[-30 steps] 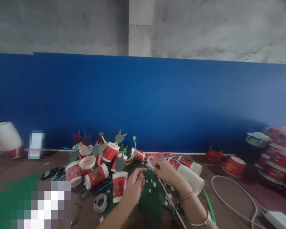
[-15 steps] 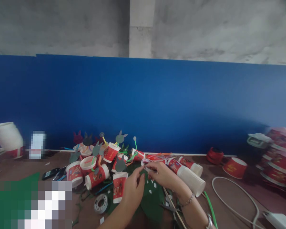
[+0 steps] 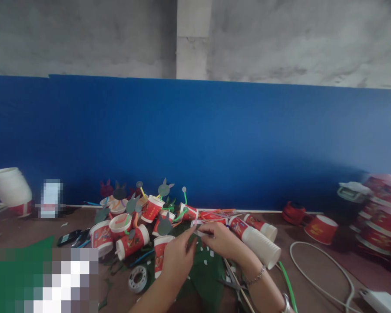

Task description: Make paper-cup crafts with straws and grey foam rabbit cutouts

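My left hand (image 3: 178, 254) and my right hand (image 3: 220, 239) meet above a green sheet (image 3: 205, 278), fingertips pinched together. Between them is a short whitish strip (image 3: 198, 232) that looks like tape; the fingers partly cover it. Just beyond the fingertips shows a small pink-and-white ring shape, too small to make out. A red paper cup (image 3: 159, 256) stands beside my left hand, partly hidden by it. Small white scraps (image 3: 206, 262) lie on the green sheet below the hands. Scissors (image 3: 233, 284) and a thin wooden stick lie under my right forearm.
Red paper cups (image 3: 133, 241) with straws and grey animal cutouts crowd the left. A tape roll (image 3: 138, 279) lies before them. Nested cups (image 3: 262, 245) lie right of my hands. Farther right are a white cable (image 3: 324, 248) and stacked red tubs (image 3: 384, 217). A blue panel (image 3: 195, 143) stands behind.
My left hand has shifted slightly left and now covers more of the standing cup. The whitish strip between my fingertips shows more plainly. My right hand has moved only a little.
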`<control>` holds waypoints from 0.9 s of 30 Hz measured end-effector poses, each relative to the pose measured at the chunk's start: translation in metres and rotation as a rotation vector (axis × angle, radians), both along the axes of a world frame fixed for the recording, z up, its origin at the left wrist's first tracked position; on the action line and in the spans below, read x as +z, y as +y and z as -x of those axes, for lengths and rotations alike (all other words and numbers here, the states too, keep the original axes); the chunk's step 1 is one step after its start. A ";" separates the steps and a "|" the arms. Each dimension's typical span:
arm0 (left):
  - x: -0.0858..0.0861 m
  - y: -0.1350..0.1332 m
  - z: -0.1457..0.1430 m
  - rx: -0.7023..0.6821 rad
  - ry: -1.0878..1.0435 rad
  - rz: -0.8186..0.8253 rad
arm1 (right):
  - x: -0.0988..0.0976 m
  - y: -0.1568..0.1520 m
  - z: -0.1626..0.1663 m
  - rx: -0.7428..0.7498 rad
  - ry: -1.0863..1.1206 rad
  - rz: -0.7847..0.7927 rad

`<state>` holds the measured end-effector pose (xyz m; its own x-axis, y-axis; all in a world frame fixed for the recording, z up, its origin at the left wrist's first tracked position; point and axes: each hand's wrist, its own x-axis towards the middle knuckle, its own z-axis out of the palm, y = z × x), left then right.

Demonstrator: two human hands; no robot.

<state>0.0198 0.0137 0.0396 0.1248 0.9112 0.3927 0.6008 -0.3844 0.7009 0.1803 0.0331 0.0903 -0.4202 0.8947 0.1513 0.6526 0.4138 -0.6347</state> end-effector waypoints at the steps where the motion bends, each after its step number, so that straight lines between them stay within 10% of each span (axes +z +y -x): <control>1: 0.000 -0.001 0.000 -0.005 0.036 -0.038 | 0.000 0.000 0.000 0.008 0.006 0.000; 27: 0.012 -0.007 0.007 0.071 -0.032 -0.199 | 0.010 -0.011 0.022 -0.080 0.150 -0.045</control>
